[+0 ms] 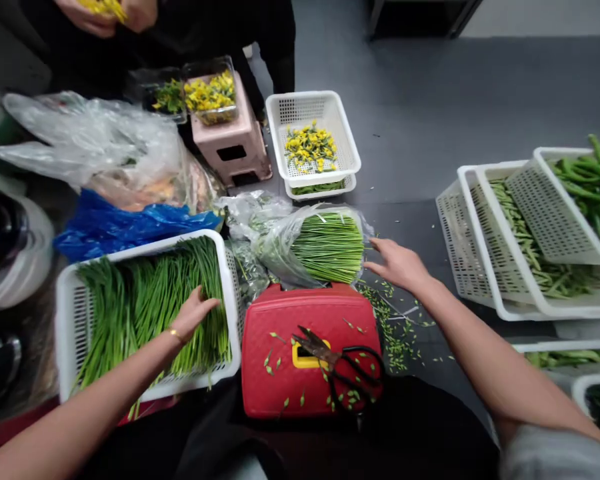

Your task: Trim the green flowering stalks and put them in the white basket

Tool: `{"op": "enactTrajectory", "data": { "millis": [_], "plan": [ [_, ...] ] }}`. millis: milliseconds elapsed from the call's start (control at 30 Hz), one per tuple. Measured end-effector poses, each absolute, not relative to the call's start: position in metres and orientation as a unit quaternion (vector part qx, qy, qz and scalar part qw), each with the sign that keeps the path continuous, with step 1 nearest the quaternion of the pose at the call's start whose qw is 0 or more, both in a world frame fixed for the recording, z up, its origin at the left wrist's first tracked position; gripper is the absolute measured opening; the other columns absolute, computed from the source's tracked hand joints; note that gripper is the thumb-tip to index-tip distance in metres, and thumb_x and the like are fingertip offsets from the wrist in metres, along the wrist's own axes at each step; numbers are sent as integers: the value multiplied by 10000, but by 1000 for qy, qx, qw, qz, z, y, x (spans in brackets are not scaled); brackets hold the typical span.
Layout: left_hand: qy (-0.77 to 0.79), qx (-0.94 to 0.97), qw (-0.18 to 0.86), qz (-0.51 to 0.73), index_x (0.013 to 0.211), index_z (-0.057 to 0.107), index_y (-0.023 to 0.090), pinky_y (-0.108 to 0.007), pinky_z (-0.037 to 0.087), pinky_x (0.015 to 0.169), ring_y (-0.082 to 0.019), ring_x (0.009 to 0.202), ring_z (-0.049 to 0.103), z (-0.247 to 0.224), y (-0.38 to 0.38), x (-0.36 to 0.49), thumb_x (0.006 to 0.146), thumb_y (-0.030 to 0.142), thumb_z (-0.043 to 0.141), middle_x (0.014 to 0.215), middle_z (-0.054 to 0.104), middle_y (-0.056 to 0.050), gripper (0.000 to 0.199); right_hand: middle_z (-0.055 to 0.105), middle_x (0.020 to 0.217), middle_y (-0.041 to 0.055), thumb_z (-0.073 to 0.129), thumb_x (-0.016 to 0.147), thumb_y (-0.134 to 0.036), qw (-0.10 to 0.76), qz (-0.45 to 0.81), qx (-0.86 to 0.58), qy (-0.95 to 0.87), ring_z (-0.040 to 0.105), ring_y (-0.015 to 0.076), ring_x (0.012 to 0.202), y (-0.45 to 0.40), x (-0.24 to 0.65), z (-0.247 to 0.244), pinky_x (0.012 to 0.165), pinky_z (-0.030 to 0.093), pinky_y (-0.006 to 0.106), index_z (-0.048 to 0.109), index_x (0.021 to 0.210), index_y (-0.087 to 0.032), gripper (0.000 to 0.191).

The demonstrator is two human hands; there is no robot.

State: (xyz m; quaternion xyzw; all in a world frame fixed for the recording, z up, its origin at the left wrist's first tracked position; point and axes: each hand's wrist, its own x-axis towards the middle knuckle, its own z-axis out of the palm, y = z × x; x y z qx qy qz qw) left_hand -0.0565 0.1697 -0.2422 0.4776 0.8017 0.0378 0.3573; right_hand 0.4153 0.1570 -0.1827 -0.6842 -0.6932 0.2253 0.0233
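Observation:
My left hand rests on long green stems that fill a white basket; its thumb is spread away and the other fingers are largely hidden. My right hand has its fingers apart at the right end of a bundle of green stems wrapped in clear plastic, near or touching the wrap; nothing is held in it. Black-handled scissors lie partly open on a red stool with a yellow handle piece, among small green buds.
A white basket holds yellow blossoms. Behind the left basket lie a blue bag and clear bags. Clear boxes stand at a pink stool beside another person. Baskets of green vegetables are at right. Buds litter the floor.

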Motion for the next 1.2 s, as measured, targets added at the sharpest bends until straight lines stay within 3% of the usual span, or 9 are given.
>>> {"op": "enactTrajectory", "data": {
  "millis": [100,267,367,533,633,733,833,1033,1200],
  "plan": [
    [738,605,299,25,1415,368,127,-461,414,1064,-319,1301,469,-206,158,-44,767,387,537,1418,476,-179,718,385,1446,275,755,666,-306,-99,219,-599,-764,358,381,1355,193,405,-268,1126,271,492,389,1397,11,877],
    [454,857,241,42,1506,204,303,-438,379,1114,-252,1366,395,-162,133,24,859,309,475,1493,404,-70,701,266,1490,310,863,474,-220,-105,262,-595,-752,220,421,1408,211,383,-335,1160,84,532,338,1421,32,1113],
    [356,892,280,-1,1497,259,289,-416,388,1106,-244,1355,411,-172,153,69,880,284,449,1459,452,-80,646,247,1512,283,832,577,-317,-68,276,-606,-742,210,399,1416,202,409,-341,1158,89,524,297,1456,-11,1074],
    [294,911,281,-75,1365,499,218,-427,345,1113,-251,1350,410,-234,232,134,895,317,454,1384,538,-98,482,372,1455,261,449,927,-350,-6,299,-810,-505,360,296,1366,181,488,-335,1104,291,399,300,1448,-9,640],
    [286,915,223,-178,1292,567,199,-490,328,1094,-312,1346,403,-273,262,155,840,285,563,1353,559,-132,460,487,1311,346,320,970,-356,-36,323,-846,-423,495,341,1251,186,501,-346,998,398,419,403,1342,97,591],
    [261,915,150,-270,1322,530,215,-546,293,1081,-327,1336,406,-298,268,149,837,310,578,1337,572,-135,497,578,1240,286,229,988,-435,-31,370,-830,-416,570,295,1174,200,476,-363,927,447,348,534,1245,27,610],
    [244,911,110,-314,1317,525,215,-577,290,1049,-336,1295,440,-305,264,128,862,342,531,1261,626,-131,472,615,1241,190,307,961,-514,-7,397,-801,-447,589,255,1151,206,452,-366,915,450,306,537,1272,-87,575],
    [218,922,115,-300,1099,655,189,-531,320,1000,-325,1186,518,-305,249,106,847,292,520,1059,697,-134,304,401,1435,267,565,842,-440,6,242,-729,-641,363,352,1353,170,448,-344,1092,288,474,318,1426,-7,768],
    [213,928,109,-286,910,694,137,-436,397,893,-294,972,587,-304,244,110,861,326,506,888,682,-147,271,280,1510,257,741,689,-372,-103,172,-568,-799,231,374,1413,152,417,-361,1158,130,500,306,1436,10,945]
  ]
}}
